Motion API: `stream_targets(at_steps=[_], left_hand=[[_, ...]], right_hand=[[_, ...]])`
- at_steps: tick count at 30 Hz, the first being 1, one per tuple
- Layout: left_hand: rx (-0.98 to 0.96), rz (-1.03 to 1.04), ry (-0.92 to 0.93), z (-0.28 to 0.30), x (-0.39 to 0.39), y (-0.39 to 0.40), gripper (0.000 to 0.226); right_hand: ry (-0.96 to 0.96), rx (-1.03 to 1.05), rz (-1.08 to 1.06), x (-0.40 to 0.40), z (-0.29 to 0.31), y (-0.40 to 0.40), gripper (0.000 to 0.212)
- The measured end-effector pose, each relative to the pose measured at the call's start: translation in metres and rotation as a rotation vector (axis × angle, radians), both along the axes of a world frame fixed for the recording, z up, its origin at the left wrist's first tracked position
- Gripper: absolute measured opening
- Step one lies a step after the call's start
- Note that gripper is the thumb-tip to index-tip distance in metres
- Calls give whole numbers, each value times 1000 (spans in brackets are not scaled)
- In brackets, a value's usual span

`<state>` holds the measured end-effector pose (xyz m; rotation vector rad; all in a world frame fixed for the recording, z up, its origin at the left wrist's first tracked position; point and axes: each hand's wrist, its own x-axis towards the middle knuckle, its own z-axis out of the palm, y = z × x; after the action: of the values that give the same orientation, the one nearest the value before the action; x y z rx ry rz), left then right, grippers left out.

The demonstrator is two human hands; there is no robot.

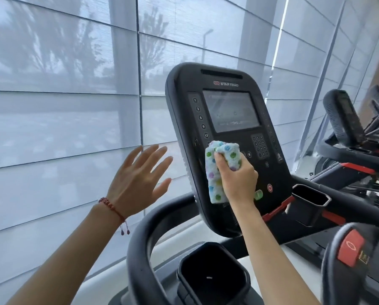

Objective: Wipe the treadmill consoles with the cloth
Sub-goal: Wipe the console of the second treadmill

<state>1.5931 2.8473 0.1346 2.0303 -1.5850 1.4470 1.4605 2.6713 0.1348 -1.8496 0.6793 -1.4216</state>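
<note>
One fluffy dotted cloth (220,170), pressed on glossy console (226,119), perhaps damp

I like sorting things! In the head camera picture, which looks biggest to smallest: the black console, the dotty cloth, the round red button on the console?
1. Black console, by far the biggest.
2. Dotty cloth, bunched in the right hand.
3. Round red button, tiny.

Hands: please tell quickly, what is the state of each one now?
Left hand: open, fingers spread, holding nothing.
Right hand: closed on the dotted cloth, pressed against the treadmill console.
</note>
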Motion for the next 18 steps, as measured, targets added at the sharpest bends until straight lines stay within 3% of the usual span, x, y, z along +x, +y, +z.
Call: stream_targets(at_steps=[10, 18], left_hand=[[-7, 155, 156, -48, -34, 95, 44], [1, 190, 236, -76, -46, 180, 48]], right_hand=[[135, -31, 159, -8, -27, 83, 35], [250, -15, 163, -12, -43, 156, 39]])
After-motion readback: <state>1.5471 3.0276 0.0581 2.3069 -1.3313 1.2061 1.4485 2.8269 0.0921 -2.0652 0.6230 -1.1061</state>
